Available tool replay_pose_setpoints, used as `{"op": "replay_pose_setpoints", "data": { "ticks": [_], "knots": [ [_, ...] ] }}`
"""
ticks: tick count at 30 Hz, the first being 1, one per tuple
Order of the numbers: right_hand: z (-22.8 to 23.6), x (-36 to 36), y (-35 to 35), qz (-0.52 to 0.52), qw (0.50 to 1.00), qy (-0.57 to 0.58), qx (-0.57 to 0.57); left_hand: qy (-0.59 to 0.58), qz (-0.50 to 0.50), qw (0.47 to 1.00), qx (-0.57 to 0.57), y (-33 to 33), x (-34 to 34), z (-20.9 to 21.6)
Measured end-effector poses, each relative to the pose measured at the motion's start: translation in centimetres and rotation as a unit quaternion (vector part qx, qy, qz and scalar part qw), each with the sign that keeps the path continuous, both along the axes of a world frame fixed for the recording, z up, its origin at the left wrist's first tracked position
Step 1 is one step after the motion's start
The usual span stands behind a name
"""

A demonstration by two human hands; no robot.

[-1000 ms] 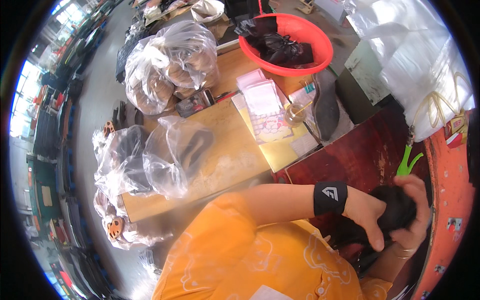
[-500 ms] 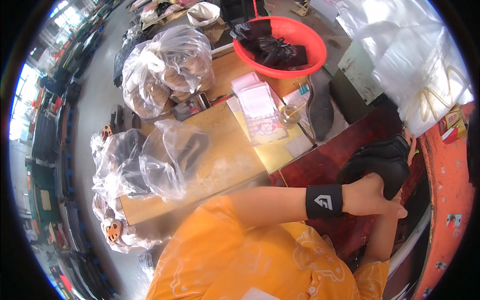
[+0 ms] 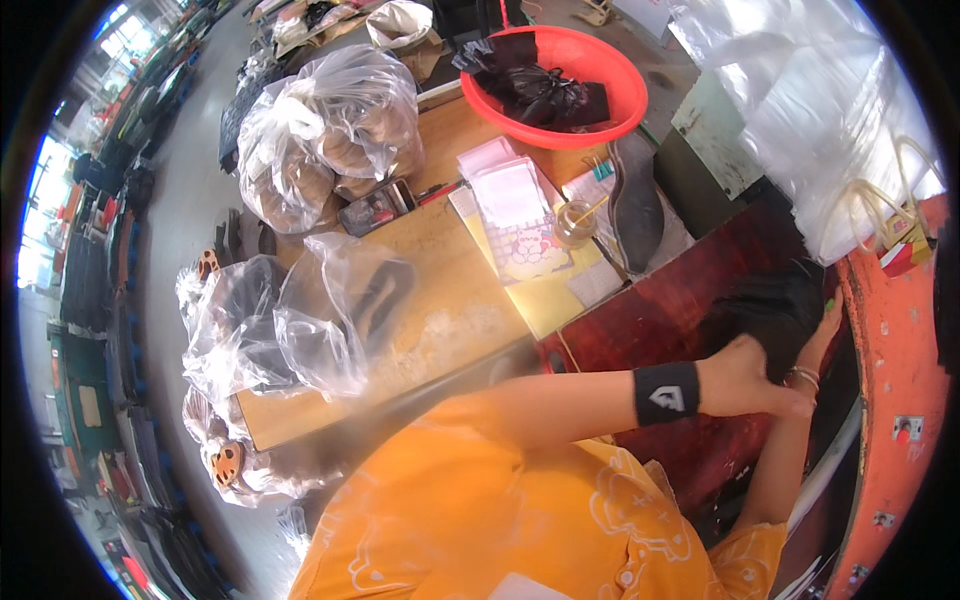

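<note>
At the right, a bundle of black curved pieces is held over the dark red surface; motion smears it, and its kind is unclear. My left hand, with a black wristband, grips its near end with closed fingers, the thumb pointing right. Along its right side lies my right hand, with bracelets at the wrist, closed against the bundle from the other side. My left forearm crosses in front of my body. The bundle partly hides the fingers of both hands.
A wooden table carries a grey sole, a glass jar, papers, a phone and clear plastic bags. Beyond is a red basin. An orange metal frame and hanging plastic sheeting stand at right.
The black bundle and both my hands have shifted slightly right. The bundle is now more blurred, and more of my right hand and wrist shows. The view has moved a little.
</note>
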State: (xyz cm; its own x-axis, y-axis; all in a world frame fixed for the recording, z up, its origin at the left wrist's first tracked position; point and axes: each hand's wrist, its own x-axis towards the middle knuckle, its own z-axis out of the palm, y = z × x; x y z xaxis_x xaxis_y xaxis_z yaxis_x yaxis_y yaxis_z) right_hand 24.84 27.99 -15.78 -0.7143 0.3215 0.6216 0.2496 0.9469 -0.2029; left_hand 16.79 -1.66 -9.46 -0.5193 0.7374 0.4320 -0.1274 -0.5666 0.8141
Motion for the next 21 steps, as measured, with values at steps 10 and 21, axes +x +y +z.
{"op": "replay_pose_setpoints", "data": {
  "ticks": [10, 21],
  "knots": [
    [7.8, 7.4, -10.0, 0.174, 0.891, 0.176, -0.381, 0.123, -0.018, 0.946, -0.300, -4.6, -4.7, 3.1],
    [10.5, 4.8, -17.3, 0.163, 0.871, 0.060, -0.460, 0.127, -0.003, 0.989, 0.070, -2.7, -0.8, 2.6]
  ]
}}
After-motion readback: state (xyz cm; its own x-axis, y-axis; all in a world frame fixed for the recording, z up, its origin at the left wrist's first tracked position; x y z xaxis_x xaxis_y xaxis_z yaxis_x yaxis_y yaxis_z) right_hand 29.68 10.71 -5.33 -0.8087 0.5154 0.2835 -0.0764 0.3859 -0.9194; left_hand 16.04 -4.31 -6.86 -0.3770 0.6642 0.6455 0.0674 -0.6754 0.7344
